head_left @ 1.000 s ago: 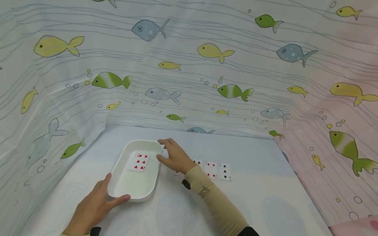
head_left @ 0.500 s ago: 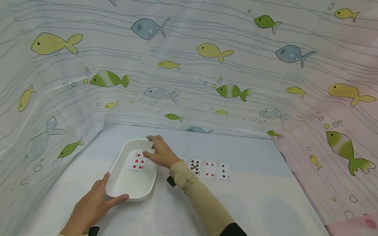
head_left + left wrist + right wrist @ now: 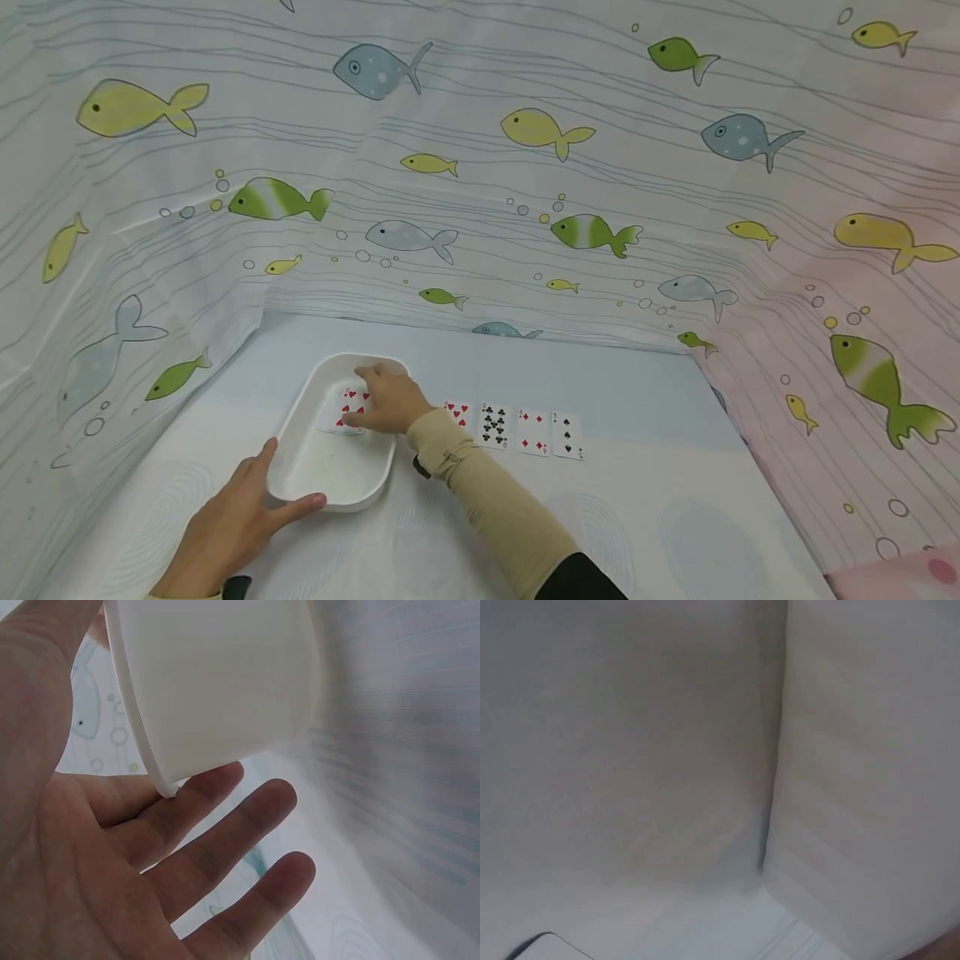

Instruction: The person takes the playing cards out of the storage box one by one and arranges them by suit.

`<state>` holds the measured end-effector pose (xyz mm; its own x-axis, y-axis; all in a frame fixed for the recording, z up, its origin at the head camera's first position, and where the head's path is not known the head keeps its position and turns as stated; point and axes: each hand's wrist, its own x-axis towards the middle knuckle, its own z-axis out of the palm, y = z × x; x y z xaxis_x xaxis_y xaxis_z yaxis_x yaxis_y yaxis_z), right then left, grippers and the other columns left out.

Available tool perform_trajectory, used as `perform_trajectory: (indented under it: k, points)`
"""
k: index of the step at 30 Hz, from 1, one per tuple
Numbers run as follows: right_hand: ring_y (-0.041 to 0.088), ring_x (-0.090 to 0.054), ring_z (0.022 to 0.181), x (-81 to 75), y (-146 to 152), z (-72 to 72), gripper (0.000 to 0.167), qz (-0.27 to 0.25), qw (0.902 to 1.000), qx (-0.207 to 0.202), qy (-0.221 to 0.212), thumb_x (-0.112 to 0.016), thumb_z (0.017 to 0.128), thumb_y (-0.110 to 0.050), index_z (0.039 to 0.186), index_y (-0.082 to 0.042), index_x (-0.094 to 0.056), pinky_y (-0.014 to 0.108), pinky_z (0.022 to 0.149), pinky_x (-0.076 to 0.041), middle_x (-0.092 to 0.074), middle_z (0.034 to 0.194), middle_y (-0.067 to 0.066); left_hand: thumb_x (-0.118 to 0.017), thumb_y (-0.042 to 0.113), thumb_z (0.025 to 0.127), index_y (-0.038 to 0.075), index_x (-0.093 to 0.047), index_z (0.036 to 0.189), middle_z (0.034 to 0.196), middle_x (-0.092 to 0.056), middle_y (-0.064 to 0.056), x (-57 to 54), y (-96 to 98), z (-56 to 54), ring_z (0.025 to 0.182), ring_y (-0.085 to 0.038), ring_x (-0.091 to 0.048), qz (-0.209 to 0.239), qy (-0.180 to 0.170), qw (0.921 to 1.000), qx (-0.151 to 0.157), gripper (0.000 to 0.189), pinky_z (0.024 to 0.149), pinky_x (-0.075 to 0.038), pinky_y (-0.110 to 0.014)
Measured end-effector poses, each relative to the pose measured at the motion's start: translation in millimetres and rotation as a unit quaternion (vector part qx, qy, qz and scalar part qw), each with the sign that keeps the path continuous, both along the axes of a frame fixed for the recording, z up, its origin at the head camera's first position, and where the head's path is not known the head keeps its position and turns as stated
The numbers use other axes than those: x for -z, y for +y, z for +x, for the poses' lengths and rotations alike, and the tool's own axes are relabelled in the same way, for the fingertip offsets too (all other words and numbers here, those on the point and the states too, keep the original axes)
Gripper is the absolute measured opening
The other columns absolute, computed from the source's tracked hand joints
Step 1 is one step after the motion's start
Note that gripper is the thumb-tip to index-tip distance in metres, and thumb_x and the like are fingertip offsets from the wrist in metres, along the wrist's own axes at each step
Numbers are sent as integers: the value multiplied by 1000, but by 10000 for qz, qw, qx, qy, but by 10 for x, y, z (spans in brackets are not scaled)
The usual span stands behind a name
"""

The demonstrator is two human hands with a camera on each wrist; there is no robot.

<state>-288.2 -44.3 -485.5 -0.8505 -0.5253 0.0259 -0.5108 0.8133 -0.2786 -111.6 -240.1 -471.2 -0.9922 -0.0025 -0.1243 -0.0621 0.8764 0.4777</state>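
In the head view, my left hand [image 3: 225, 525] spans the near left corner of a white rectangular tray [image 3: 288, 479], thumb along the near rim and index finger at the left side. The left wrist view has its fingers spread and fairly straight, with fingers touching the outside of the tray [image 3: 225, 682]. Inside the tray lies a playing card of hearts [image 3: 350, 408], partly covered. Above it reaches my right hand [image 3: 390, 400], thumb and fingers apart, nothing visibly held. Contact with the card cannot be told. Pale, blurred surfaces fill most of the right wrist view.
Right of the tray lies a row of face-up cards: a hearts card [image 3: 457, 412], a clubs card [image 3: 494, 427], a diamonds card [image 3: 532, 433] and a spades card [image 3: 567, 436]. Fish-printed curtains [image 3: 480, 192] enclose the table [image 3: 660, 483].
My right hand has moved left from beyond the tray's right rim to over the card inside, uncovering the hearts and clubs cards in the row. The left hand keeps its place at the tray.
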Motion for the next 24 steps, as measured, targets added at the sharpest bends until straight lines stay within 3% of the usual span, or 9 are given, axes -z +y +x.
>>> perform_trajectory:
  k: [7,24]
  points:
    - [8,-56,124,103,-72,5,83,892,9955,-70,306,-66,83,-72,151,-28,-48,35,111,-39,-57,140,-8,-62,81,79,-7,-11,158,143,-36,-35,-11,2,-4,112,-47,-55,8,-100,9999,-30,129,82,-47,-61]
    - [4,-55,127,126,-96,17,82,1623,9857,-145,431,-68,85,-66,153,-27,-43,34,112,-35,-58,142,-11,-63,79,81,-7,-11,158,144,-36,-35,-19,16,-26,116,-49,-53,-5,-122,9999,-44,127,84,-47,-63]
